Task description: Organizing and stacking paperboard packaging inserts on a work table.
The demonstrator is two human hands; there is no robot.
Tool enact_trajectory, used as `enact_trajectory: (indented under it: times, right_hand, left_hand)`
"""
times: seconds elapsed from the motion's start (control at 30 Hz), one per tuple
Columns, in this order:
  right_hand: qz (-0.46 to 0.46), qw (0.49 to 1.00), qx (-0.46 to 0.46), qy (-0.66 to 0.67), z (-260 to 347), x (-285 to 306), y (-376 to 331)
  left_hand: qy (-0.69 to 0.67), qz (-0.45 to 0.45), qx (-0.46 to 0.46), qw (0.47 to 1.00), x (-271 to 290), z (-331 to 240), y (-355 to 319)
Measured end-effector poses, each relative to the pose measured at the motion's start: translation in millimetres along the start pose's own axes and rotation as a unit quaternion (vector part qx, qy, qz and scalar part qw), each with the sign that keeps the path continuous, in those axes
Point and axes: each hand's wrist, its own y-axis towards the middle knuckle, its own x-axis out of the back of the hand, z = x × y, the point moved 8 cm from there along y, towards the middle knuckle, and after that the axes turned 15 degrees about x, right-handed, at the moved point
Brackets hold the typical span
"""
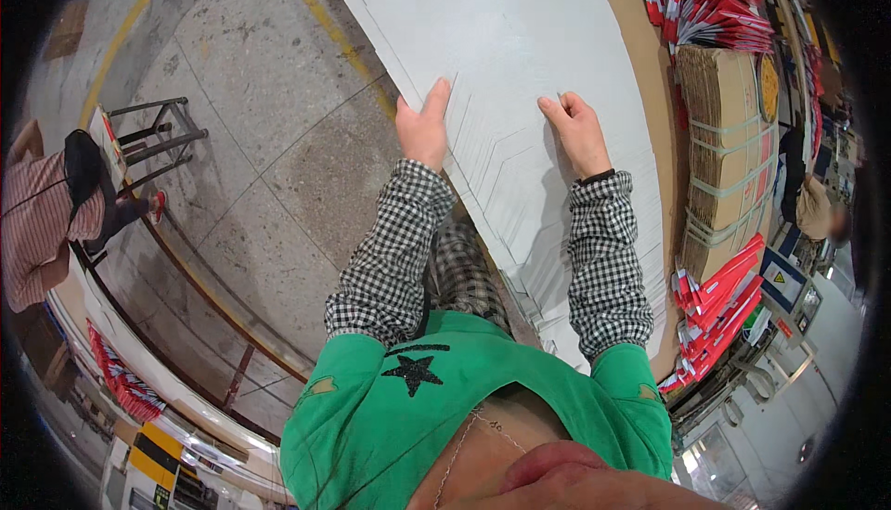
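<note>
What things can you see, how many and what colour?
Sheets: many, white, under hands.
Board: one showing, brown, right of sheets.
Folded pieces: many, red and white, right and lower left.
Cardboard bundle: one, brown, right.
Sign: one, blue and yellow, right.
Floor: one, grey, left.
Lines: at least two, yellow, on floor.
Stand: one, dark, left.
Person: one, striped top, left.
Background clutter: too small to count, right.
Top: one, green, on wearer.
Sleeves: two, black and white, on forearms.
Left hand: one, bare, at sheets' left edge.
Right hand: one, bare, over sheets.
</note>
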Motion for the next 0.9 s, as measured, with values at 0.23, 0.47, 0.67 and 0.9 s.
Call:
enact_trajectory:
  times: [0.23,0.47,0.67,0.9]
  right_hand:
    - [0.003,0.998,0.063,0.003,-2.0,-1.8,5.6]
    - [-0.006,0.998,0.065,-0.023,-2.5,-1.4,3.5]
    - [-0.019,0.999,0.001,-0.033,-11.6,1.2,-2.6]
    - [-0.017,0.998,0.031,-0.043,-5.9,3.5,-1.6]
  left_hand:
    - [-0.031,0.011,0.020,0.999,-3.0,-4.0,0.2]
    - [-0.019,-0.005,-0.003,1.000,1.7,3.7,4.8]
    - [0.030,-0.018,-0.033,0.999,-0.8,-1.0,3.4]
    - [-0.008,-0.004,-0.032,0.999,-4.2,-1.2,3.6]
